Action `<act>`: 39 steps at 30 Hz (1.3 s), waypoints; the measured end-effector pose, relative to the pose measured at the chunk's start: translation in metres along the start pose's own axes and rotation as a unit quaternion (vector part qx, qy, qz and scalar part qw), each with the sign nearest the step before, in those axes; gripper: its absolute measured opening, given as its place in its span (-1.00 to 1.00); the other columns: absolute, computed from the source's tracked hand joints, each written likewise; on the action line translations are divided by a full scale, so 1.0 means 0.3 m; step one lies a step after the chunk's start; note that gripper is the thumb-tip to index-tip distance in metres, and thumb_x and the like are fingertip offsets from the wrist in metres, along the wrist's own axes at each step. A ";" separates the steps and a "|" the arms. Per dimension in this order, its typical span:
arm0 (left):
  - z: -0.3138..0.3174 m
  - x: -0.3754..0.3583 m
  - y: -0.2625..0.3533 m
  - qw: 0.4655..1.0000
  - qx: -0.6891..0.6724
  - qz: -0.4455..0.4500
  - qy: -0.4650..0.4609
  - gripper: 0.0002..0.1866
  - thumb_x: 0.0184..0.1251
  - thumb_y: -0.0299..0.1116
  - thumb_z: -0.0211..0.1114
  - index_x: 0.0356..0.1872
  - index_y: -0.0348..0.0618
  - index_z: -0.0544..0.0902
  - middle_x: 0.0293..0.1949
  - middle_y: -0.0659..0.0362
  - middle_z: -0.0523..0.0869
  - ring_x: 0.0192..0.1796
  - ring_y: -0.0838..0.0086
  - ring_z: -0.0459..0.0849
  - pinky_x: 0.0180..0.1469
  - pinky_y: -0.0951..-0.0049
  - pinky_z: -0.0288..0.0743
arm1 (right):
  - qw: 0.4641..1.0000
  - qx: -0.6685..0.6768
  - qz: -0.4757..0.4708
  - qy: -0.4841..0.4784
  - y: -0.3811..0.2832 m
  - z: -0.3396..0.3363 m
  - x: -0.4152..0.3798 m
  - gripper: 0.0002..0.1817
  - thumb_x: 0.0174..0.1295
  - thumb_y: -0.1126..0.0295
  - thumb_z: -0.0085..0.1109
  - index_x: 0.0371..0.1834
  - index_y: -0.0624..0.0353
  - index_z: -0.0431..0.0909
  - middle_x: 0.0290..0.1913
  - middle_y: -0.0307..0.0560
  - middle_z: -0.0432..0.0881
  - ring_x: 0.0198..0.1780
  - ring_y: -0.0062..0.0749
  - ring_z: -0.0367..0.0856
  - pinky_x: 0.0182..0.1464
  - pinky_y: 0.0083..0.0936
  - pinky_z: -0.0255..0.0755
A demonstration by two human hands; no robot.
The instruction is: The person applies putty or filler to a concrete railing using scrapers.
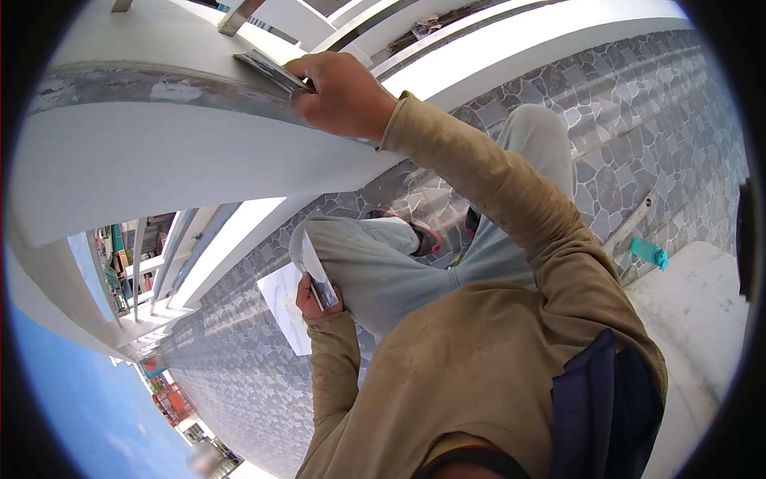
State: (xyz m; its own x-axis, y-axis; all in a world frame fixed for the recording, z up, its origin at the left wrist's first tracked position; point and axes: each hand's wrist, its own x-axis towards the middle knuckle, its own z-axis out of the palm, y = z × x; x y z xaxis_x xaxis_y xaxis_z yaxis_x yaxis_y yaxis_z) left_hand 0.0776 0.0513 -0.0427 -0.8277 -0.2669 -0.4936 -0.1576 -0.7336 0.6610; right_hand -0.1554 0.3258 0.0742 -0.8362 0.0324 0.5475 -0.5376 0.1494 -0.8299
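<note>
My right hand point(345, 94) is closed around a flat metal putty knife point(267, 68). The blade lies against the edge of a curved white ledge point(175, 68), along a grey, patchy strip point(175, 90) with whitish smears. Lower down, in front of my bent knee, my left hand point(321, 302) grips a flat metal-faced tool point(323, 289). A pale, flat board point(284, 310) extends beside those fingers, its surface marked with faint smears. Whether the board and the metal piece are joined cannot be made out.
Grey stone-patterned paving point(239, 383) runs beneath my legs. A teal bottle point(649, 253) lies beside a long pale strip point(630, 222) and a white marbled slab point(694, 311). White railings point(148, 271) stand at the left, with buildings beyond them.
</note>
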 end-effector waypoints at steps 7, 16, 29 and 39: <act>0.040 -0.016 -0.007 0.996 0.046 0.026 0.076 -0.73 0.36 -0.35 -0.05 -0.24 -0.40 0.49 -0.53 0.11 0.52 -0.69 0.55 0.26 -0.78 0.60 0.09 | 1.000 0.024 0.019 -0.008 -0.018 -0.090 -0.065 -0.71 0.01 0.51 0.00 -0.20 0.33 0.59 -0.34 0.21 0.61 -0.32 0.01 0.59 -0.13 -0.26 0.46; -0.018 0.006 0.005 1.000 0.008 -0.014 -0.016 -0.73 0.34 -0.32 -0.03 -0.19 -0.33 0.52 -0.46 0.10 0.62 -0.59 0.47 0.47 -0.69 0.53 0.32 | 0.977 0.041 0.207 0.017 0.328 0.005 -0.107 -0.76 0.09 0.40 0.02 -0.27 0.29 0.59 -0.52 0.11 0.58 -0.46 -0.20 0.49 -0.21 -0.38 0.40; -0.013 -0.003 0.008 0.997 0.015 -0.025 -0.069 -0.72 0.34 -0.28 -0.01 -0.13 -0.25 0.55 -0.42 0.10 0.71 -0.51 0.40 0.69 -0.60 0.47 0.58 | 0.980 0.040 0.196 -0.015 0.448 0.081 -0.017 -0.70 0.04 0.41 0.00 -0.16 0.07 0.64 -0.43 0.17 0.61 -0.39 -0.07 0.57 -0.18 -0.36 0.44; 0.040 -0.022 0.004 0.999 0.025 -0.005 0.027 -0.67 0.37 -0.30 -0.06 -0.29 -0.46 0.49 -0.62 0.18 0.42 -0.71 0.57 0.20 -0.79 0.57 -0.01 | 0.979 0.024 0.182 -0.085 0.417 0.086 -0.031 -0.71 0.11 0.40 0.06 -0.10 0.13 0.61 -0.32 0.02 0.68 -0.34 -0.34 0.57 -0.11 -0.48 0.43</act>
State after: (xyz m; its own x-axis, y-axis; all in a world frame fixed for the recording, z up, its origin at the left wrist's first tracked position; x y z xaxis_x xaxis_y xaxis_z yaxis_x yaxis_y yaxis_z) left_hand 0.0764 0.0596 -0.0320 -0.7963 -0.2937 -0.5288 -0.1931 -0.7050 0.6824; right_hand -0.2176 0.3188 -0.0373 -0.9771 -0.0901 0.1928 -0.2022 0.1108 -0.9731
